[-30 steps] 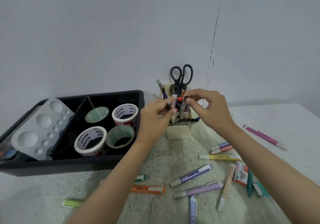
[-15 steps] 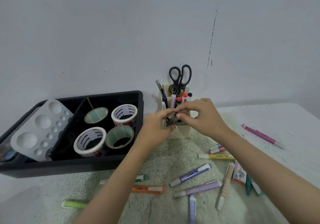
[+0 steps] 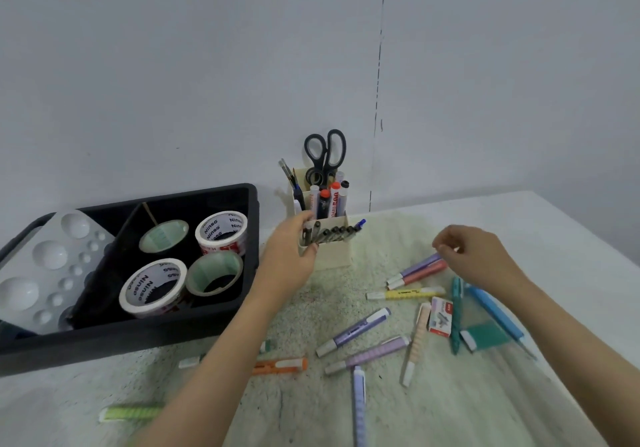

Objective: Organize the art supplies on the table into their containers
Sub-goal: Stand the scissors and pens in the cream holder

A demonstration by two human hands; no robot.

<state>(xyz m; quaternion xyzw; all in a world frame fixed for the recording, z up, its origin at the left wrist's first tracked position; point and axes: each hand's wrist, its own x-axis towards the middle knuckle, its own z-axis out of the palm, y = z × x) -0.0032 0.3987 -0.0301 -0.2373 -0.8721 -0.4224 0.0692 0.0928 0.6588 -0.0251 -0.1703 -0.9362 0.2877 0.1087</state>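
Observation:
A cream pen holder (image 3: 333,257) stands by the wall with black scissors (image 3: 325,156) and markers (image 3: 325,201) in it. A row of dark pens (image 3: 337,233) leans in its front compartment. My left hand (image 3: 289,259) is at the holder's left side, thumb and fingers closed around the leftmost dark pens. My right hand (image 3: 476,256) hovers with loosely curled fingers just above a purple and a pink highlighter (image 3: 415,270) and holds nothing. Loose highlighters lie in front: yellow (image 3: 405,293), purple (image 3: 356,330), peach (image 3: 417,342), orange (image 3: 280,366), green (image 3: 131,413).
A black tray (image 3: 138,339) at the left holds several tape rolls (image 3: 152,287) and a white paint palette (image 3: 52,263). A small staple box (image 3: 440,317), a teal pen (image 3: 456,311), a blue pen (image 3: 495,315) and a teal eraser (image 3: 485,337) lie under my right arm.
Both hands were together at the holder, setting pens into it. My right hand has since left the holder and moved right and down over the loose highlighters; my left hand stays at the holder.

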